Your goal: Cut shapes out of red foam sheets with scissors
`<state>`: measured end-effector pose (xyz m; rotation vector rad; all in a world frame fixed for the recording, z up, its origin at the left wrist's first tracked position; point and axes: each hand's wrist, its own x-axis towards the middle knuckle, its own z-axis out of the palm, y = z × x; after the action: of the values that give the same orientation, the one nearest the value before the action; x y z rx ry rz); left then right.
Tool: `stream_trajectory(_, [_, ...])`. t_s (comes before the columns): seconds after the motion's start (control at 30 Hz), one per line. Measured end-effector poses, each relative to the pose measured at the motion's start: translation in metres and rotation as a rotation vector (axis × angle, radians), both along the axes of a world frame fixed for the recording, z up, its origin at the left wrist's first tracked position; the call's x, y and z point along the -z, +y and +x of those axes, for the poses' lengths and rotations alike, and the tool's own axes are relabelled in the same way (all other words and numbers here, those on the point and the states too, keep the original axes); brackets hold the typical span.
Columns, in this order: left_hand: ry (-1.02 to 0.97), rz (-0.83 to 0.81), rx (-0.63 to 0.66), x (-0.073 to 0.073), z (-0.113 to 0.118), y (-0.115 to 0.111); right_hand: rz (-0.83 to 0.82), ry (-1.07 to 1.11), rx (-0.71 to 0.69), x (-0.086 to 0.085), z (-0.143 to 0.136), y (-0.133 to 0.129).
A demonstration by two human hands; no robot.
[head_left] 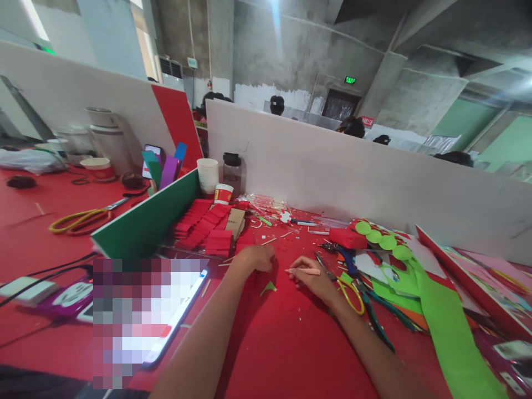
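My left hand (pixel 258 259) rests on the red table top with its fingers curled downward. Whatever those fingers press or pinch is hidden from view. In my right hand (pixel 310 277) is a slim, pale pencil-like stick (pixel 311 271), held like a pen with its tip toward the left hand. A small green paper scrap (pixel 269 287) lies between my forearms, just below the left hand. Thin wooden sticks (pixel 226 260) lie left of that hand. Yellow-handled scissors (pixel 351 293) are close beside my right wrist.
Folded red paper pieces (pixel 218 243) lie at the back left near a green divider (pixel 145 216). A lit tablet or phone (pixel 178 310) is left of my forearm. Pliers (pixel 378 321) and green paper strips (pixel 444 316) lie right. White partitions (pixel 332 160) stand behind.
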<state>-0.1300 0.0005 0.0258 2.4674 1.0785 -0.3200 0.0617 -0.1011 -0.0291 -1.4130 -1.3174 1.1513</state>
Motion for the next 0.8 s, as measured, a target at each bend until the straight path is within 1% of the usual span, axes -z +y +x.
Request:
stream_trajectory(0.1, [-0.006, -0.004, 0.004, 0.000, 0.000, 0.001, 0.033, -0.032, 0.016, 0.003, 0.000, -0.001])
stream_trajectory(0.3, [-0.050, -0.074, 0.091, 0.003, 0.007, -0.001, 0.112, -0.168, -0.013, 0.009, 0.002, 0.000])
stream_trajectory(0.47, [-0.066, -0.077, 0.029, 0.005, 0.010, -0.003, 0.149, -0.254, -0.003, 0.008, 0.003, 0.000])
stream_trajectory(0.8, [-0.045, -0.070, -0.037, 0.002, 0.013, -0.006, 0.162, -0.292, -0.005, 0.006, 0.001, 0.000])
